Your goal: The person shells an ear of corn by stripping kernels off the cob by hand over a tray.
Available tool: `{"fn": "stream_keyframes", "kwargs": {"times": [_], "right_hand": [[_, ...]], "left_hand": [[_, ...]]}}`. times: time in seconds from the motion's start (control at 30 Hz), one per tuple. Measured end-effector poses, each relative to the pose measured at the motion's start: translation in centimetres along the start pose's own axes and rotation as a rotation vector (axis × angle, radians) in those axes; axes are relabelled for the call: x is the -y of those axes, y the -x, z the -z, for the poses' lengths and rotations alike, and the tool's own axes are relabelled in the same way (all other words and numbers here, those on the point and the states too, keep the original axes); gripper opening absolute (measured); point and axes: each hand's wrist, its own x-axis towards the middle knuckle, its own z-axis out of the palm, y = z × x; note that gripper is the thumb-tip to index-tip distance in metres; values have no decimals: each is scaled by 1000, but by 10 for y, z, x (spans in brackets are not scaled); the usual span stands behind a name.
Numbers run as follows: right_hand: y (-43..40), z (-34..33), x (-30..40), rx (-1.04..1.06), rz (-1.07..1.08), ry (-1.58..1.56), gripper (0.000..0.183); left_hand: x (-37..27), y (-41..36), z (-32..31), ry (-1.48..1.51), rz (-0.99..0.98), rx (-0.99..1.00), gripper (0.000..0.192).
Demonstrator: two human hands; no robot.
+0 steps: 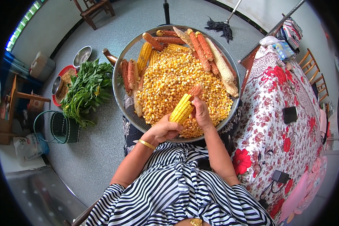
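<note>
An ear of dried yellow corn is held at a slant above a round metal sieve. Around its lower end my left hand is closed. The fingers and thumb of my right hand press on its upper part, where the reddish cob tip is bare of kernels. Beneath it a heap of loose corn kernels fills most of the sieve. Stripped red cobs and a pale cob lie along the far rim. At the left side are more red cobs and an unstripped yellow ear.
Leafy greens lie on the floor at left, beside a red basin, a metal bowl and a green basket. A bed with a floral cover stands close on my right. A mop rests beyond the sieve.
</note>
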Motion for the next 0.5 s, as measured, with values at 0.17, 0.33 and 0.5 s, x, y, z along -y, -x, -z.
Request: {"fn": "stream_keyframes", "kwargs": {"times": [0.17, 0.33, 0.5], "right_hand": [[-4, 7, -14, -3, -25, -101, 49], [-8, 1, -13, 16, 33, 26, 57], [-5, 7, -12, 59, 63, 53, 52]], "left_hand": [[5, -3, -2, -10, -29, -52, 44], [5, -5, -8, -156, -95, -141, 49], [7, -6, -3, -105, -92, -109, 48]]}}
